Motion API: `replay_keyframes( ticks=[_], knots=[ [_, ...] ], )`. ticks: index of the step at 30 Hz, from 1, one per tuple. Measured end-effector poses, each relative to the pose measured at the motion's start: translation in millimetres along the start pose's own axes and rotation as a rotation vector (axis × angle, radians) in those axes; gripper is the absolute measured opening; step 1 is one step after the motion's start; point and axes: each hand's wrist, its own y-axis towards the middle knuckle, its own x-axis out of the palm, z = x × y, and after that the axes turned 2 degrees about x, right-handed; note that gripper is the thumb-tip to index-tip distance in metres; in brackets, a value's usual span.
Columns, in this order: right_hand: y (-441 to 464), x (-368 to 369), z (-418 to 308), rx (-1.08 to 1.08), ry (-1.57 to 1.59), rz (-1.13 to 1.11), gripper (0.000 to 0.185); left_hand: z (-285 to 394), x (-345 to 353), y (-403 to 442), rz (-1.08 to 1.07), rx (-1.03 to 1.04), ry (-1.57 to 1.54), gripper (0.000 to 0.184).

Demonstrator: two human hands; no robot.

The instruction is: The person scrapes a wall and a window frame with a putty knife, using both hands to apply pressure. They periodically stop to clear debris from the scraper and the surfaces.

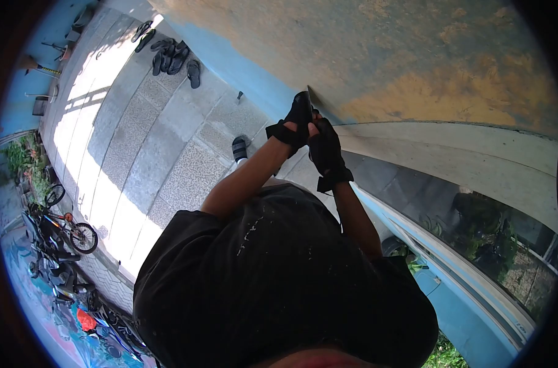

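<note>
A thin flat tool that looks like a scraper [309,98] stands edge-on against the wall [414,67], whose surface is patchy brown and ochre over light blue. My left hand [297,119], in a black fingerless glove, is closed along the tool's side. Just to its right, my right hand [326,147], gloved the same way, is closed low on the tool with the thumb and fingertips pressed together. Both hands touch each other, and the gloves hide most of the handle.
A pale ledge [450,147] runs along the wall's lower edge, above dark window glass [414,184]. Several black sandals [168,56] lie on the paved floor [187,116], with a small dark object [239,96] nearer the wall. A bicycle [76,233] and motorbikes [55,270] stand at far left.
</note>
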Motion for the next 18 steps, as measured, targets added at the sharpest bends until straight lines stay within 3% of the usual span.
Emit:
replay_keyframes(
  ticks=[2, 4, 5, 9, 10, 11, 13, 14, 15, 17, 18],
  knots=[
    [-5, -2, -1, 0.011, 0.012, 0.016, 0.025, -5, -5, 3, 0.034, 0.033, -0.004, 0.047],
    [-17, -7, -3, 0.022, 0.029, 0.033, 0.025, -16, -8, -2, -0.088, 0.044, 0.134, 0.028],
    [-27, -18, 5, 0.088, 0.039, 0.016, 0.025, -34, -17, -2, -0.295, 0.664, 0.852, 0.022],
    [-15, -25, -6, 0.301, -0.007, -0.114, 0.035, -18, -7, -4, -0.288, 0.583, 0.910, 0.026],
    [-6, -16, -7, 0.128, -0.037, -0.021, 0.024, -7, -5, -5, -0.249, 0.523, 0.946, 0.027],
    [-3, -12, -7, 0.125, -0.039, -0.022, 0.024, 0, 1, -13, -0.250, 0.527, 0.945, 0.027],
    [3, -5, -7, 0.157, -0.002, -0.046, 0.024, 14, 13, -29, -0.179, 0.782, 1.044, 0.028],
    [2, -5, -11, 0.122, -0.028, -0.018, 0.025, 21, 14, -13, -0.250, 0.650, 0.879, 0.016],
    [-4, -8, -13, 0.127, -0.030, -0.015, 0.025, 11, 9, -15, -0.253, 0.644, 0.877, 0.016],
    [-9, -18, -16, 0.328, 0.097, -0.115, 0.028, 4, 12, -31, -0.230, 0.651, 0.849, 0.037],
    [-12, -25, -22, 0.322, 0.097, -0.121, 0.028, 3, 2, -27, -0.225, 0.658, 0.848, 0.037]
  ],
)
